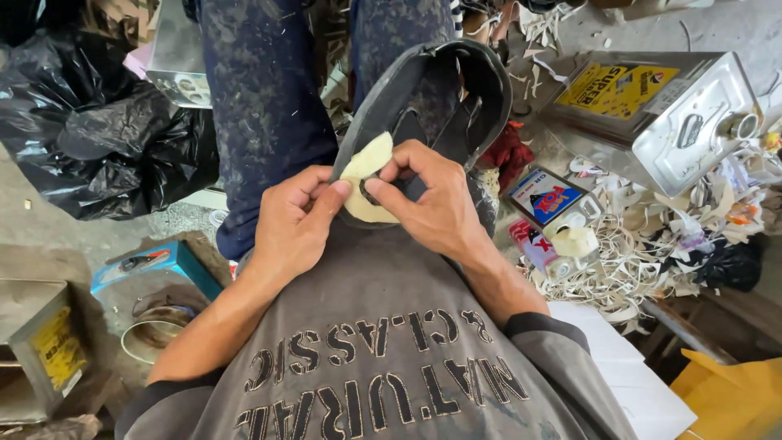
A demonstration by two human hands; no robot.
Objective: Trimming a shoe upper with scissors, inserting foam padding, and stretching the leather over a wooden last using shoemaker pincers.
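At frame centre, a cream insole piece (pixel 368 175) was pinched against the dark shoe upper (pixel 440 98) by both hands: left hand (pixel 293 224) lower left, right hand (pixel 432 204) lower right, the upper's long axis running toward upper right.

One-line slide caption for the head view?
Both hands, left hand and right hand, press a pale insole piece onto a dark shoe upper over the lap.
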